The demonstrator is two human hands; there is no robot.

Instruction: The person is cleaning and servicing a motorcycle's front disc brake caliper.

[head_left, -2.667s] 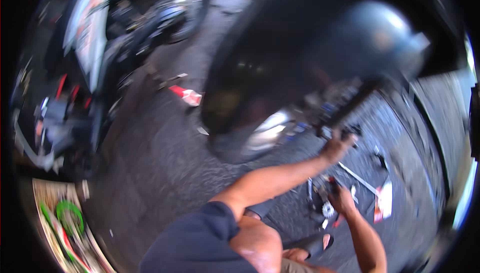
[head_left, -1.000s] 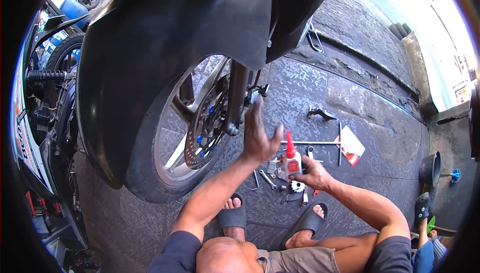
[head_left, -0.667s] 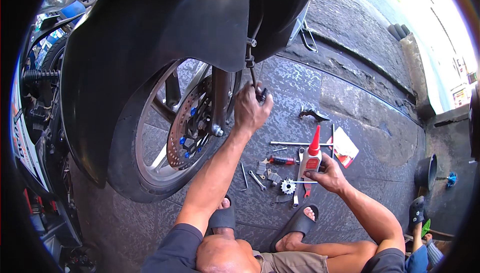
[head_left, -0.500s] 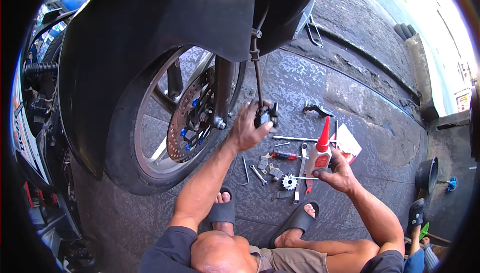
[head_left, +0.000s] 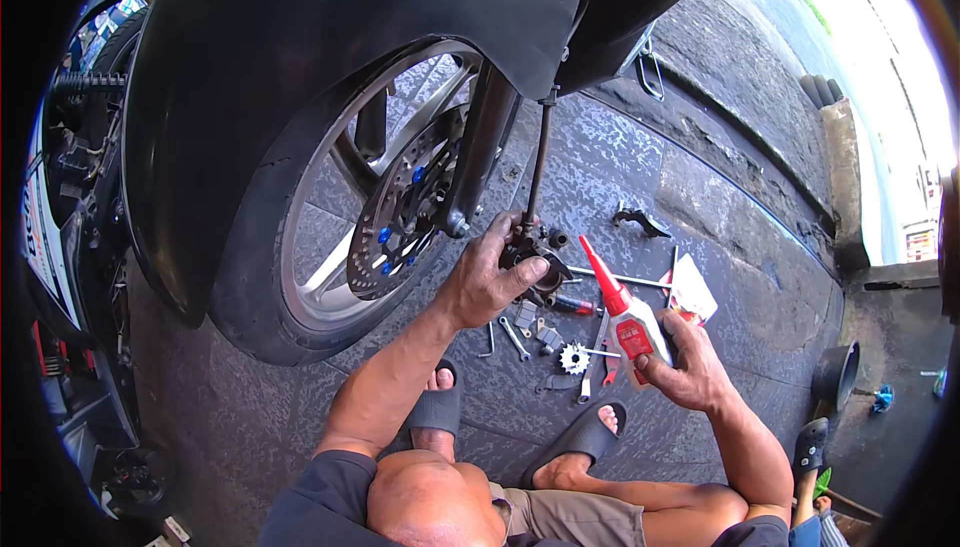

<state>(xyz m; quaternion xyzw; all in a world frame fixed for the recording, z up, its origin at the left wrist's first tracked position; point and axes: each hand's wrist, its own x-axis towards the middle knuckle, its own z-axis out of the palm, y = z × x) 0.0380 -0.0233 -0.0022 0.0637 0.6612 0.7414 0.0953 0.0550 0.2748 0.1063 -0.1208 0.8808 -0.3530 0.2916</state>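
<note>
My left hand (head_left: 485, 277) is closed round a dark brake caliper (head_left: 545, 282), which hangs on a hose (head_left: 541, 162) beside the front wheel's drilled disc (head_left: 365, 252) and fork (head_left: 478, 147). My right hand (head_left: 685, 372) grips a white bottle (head_left: 635, 337) with a long red nozzle, tilted up and leftward toward the caliper, apart from it. Below both hands, tools and parts lie on dark flooring: wrenches (head_left: 515, 340), a screwdriver (head_left: 573, 305), brake pads (head_left: 548, 337), a toothed sprocket (head_left: 573, 357). A black bracket (head_left: 642, 222) lies beyond.
A large black fairing (head_left: 330, 7) overhangs the wheel. Another motorcycle (head_left: 45, 237) stands at the left. On the right are a black bucket (head_left: 836, 372), a blue object (head_left: 882, 399), a concrete ledge (head_left: 845, 187) and another person's foot (head_left: 810, 445) in a black clog. A road runs beyond.
The bottle has gone from upright to tilted, its nozzle swung left. My left hand has come onto the caliper and now holds it lower. The whole view has shifted since the blurred first frame.
</note>
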